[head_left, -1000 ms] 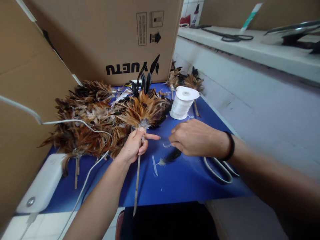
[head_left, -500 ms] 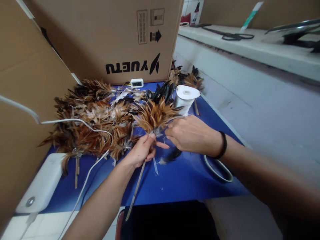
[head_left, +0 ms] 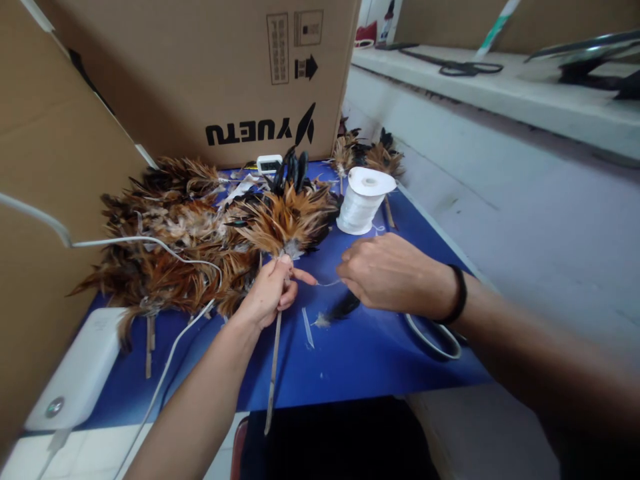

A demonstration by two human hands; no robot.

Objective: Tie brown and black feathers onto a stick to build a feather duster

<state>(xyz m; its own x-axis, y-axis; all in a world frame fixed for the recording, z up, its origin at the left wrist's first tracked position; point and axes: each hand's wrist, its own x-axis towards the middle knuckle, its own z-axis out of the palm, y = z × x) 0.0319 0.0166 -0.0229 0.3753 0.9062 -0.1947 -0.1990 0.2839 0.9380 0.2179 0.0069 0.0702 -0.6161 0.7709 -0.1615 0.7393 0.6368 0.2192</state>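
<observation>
My left hand (head_left: 270, 293) is closed around the thin stick of a feather duster (head_left: 287, 217), just under its head of brown and black feathers. The stick runs down past the table's front edge. My right hand (head_left: 387, 273), with a black band on the wrist, is closed and pinches a thin white string (head_left: 327, 284) that stretches to the left hand. A spool of white string (head_left: 363, 200) stands just behind the right hand. A loose dark feather (head_left: 337, 310) lies on the blue tabletop (head_left: 360, 353) under my hands.
A heap of brown feather dusters (head_left: 165, 240) covers the table's left. A large cardboard box (head_left: 210, 73) stands behind, another cardboard wall at left. A white device (head_left: 75, 373) with a cable lies front left. Scissors handles (head_left: 435, 337) lie under my right wrist. A grey ledge runs at right.
The duster tilted right toward my right hand half a second ago, then swung back upright. My right hand drew away to the right, pulling the string taut.
</observation>
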